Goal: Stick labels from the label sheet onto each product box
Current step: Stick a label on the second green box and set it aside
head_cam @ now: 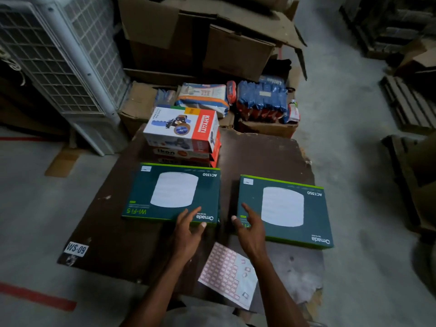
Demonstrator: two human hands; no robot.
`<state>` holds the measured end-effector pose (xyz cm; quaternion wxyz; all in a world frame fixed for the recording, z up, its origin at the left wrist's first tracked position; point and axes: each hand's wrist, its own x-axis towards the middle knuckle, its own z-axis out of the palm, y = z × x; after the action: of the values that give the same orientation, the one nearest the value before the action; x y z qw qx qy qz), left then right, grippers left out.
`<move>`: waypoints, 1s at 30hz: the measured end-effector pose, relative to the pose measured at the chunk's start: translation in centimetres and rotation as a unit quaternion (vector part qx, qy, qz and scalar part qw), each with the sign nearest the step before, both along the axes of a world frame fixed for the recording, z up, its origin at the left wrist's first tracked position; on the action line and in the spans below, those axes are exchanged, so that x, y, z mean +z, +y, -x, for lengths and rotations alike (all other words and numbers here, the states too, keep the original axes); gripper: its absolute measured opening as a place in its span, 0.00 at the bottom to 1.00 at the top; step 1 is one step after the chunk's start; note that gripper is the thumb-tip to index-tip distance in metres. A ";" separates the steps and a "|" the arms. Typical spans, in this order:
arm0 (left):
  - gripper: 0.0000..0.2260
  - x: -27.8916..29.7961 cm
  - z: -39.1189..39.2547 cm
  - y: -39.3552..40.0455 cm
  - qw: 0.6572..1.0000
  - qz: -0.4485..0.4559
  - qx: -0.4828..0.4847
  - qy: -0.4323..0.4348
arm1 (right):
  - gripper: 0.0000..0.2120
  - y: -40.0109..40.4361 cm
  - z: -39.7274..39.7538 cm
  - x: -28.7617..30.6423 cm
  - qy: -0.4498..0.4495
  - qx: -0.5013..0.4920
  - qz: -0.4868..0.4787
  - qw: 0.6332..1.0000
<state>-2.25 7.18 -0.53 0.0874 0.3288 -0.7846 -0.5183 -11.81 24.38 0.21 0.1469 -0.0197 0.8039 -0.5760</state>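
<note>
Both hands are spread wide and hold nothing: left hand (pixel 188 226) over the left Omada box (pixel 173 193), right hand (pixel 251 224) over the right Omada box (pixel 283 208). The label sheet (pixel 227 274) lies at lower centre on the worktop (pixel 113 232); best peel one label cleanly by its corner.

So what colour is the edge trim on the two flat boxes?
Bright green trim on both boxes, head view.

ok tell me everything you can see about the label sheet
The label sheet is a white paper sheet printed with rows of small red-outlined labels. It lies flat and skewed on the dark board, near its front edge, between the person's forearms. Neither hand touches it. Toward its right side several cells look peeled or lifted.
</note>
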 end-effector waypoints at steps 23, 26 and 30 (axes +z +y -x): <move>0.25 -5.1 -3.8 -14.6 0.994 0.012 0.010 -0.109 | 0.32 -13.0 6.1 -4.1 -0.034 0.153 -0.233 0.960; 0.28 -5.5 -3.4 -13.8 0.992 -0.013 0.010 -0.122 | 0.34 -13.7 8.5 -4.1 -0.028 0.167 -0.231 0.958; 0.32 -6.3 -2.7 -12.2 0.993 -0.011 -0.025 -0.117 | 0.37 -14.9 11.8 -4.3 -0.016 0.184 -0.220 0.958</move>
<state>0.44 -5.04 -6.78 -0.0219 0.3688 -0.7914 -0.4870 -23.64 9.48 -4.06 0.2634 -0.1254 0.8909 -0.3481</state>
